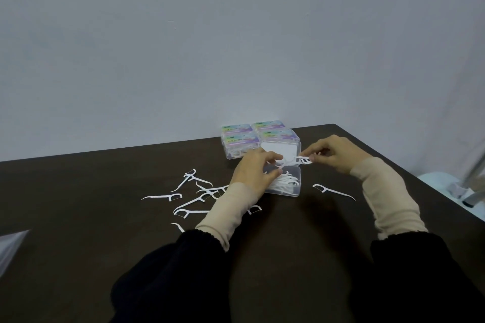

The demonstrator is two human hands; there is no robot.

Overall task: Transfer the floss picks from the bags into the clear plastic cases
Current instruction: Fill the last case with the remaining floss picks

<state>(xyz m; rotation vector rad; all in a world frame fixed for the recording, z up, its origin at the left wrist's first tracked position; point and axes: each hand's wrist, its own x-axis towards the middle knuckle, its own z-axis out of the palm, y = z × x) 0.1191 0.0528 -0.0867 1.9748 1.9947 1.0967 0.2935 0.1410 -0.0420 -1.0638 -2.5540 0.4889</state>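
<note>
An open clear plastic case (294,187) lies on the dark table (288,231), with several white floss picks inside. My left hand (253,169) is over the case's left side and pinches a floss pick (282,165). Just above the case, my right hand (334,153) pinches another white floss pick (304,159). Several loose floss picks (194,196) are scattered on the table left of the case. One single pick (333,191) lies to its right.
Several closed cases with colourful labels (259,136) are stacked behind the open case near the table's far edge. A clear plastic bag (11,246) pokes in at the left edge. Beyond the table's right edge stands a pale blue chair (441,183).
</note>
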